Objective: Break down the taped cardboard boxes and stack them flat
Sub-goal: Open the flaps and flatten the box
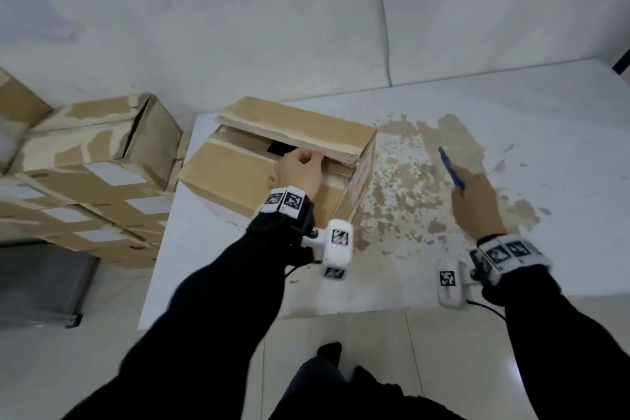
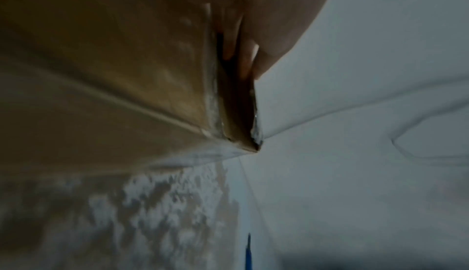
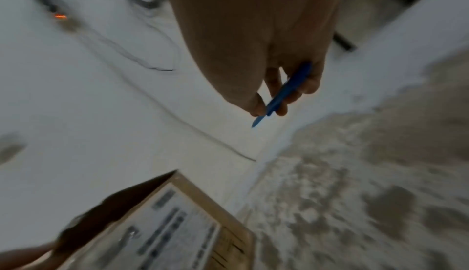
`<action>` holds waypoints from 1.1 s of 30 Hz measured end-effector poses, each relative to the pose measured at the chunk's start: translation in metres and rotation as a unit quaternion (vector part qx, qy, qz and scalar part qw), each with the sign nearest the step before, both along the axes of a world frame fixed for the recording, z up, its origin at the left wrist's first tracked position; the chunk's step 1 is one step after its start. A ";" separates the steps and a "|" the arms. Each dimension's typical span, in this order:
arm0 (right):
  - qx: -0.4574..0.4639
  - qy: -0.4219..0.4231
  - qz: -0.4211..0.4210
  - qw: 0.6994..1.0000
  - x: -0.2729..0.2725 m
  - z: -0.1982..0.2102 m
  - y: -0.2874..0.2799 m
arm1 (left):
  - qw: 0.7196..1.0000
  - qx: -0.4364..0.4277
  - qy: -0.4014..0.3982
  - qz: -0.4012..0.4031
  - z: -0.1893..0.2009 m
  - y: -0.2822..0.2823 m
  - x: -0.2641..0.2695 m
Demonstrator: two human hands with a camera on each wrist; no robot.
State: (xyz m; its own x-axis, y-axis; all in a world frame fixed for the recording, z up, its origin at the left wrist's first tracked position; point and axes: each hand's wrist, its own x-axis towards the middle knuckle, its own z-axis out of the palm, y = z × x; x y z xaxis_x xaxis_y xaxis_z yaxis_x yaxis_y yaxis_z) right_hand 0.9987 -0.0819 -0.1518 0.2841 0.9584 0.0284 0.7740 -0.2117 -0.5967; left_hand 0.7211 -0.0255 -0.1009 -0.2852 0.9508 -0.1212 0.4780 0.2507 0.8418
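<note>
A cardboard box point(image 1: 259, 160) sits on the left part of a white table point(image 1: 511, 133), its top seam parted so a dark gap shows between the two top flaps. The left hand point(image 1: 300, 169) lies on top of the box with its fingers curled over the near edge of the far flap point(image 1: 300, 126), gripping it; the left wrist view shows fingers point(image 2: 243, 53) tucked into the slit under that flap. The flap is lifted slightly along its right end. A white label point(image 3: 175, 224) covers the box's right side. The right hand point(image 1: 477, 204) hovers over the table well to the right of the box, fingers closed around a blue tool point(image 1: 450, 167) whose tip points up and away; in the right wrist view the tool point(image 3: 281, 94) is pinched between thumb and fingers, its pointed end sticking out past them. The tabletop point(image 1: 426, 181) between box and right hand is worn, with brown patches where the white surface has flaked off. On the floor to the left of the table stands a stack of other boxes point(image 1: 88, 177), still assembled, with white labels and strips of torn tape residue. A thin cable point(image 1: 385, 27) runs down the white wall behind the table.
</note>
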 end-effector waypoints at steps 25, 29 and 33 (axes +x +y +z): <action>0.049 0.011 0.232 0.971 -0.128 0.109 0.055 | 0.744 -0.093 0.538 -0.385 0.042 -0.081 -0.116; -0.119 -0.026 0.215 0.969 -0.120 0.112 0.124 | 0.725 -0.066 0.547 -0.412 0.032 -0.062 -0.113; -0.273 -0.150 0.193 0.931 -0.124 0.083 0.141 | 0.704 -0.081 0.544 -0.449 0.028 -0.049 -0.112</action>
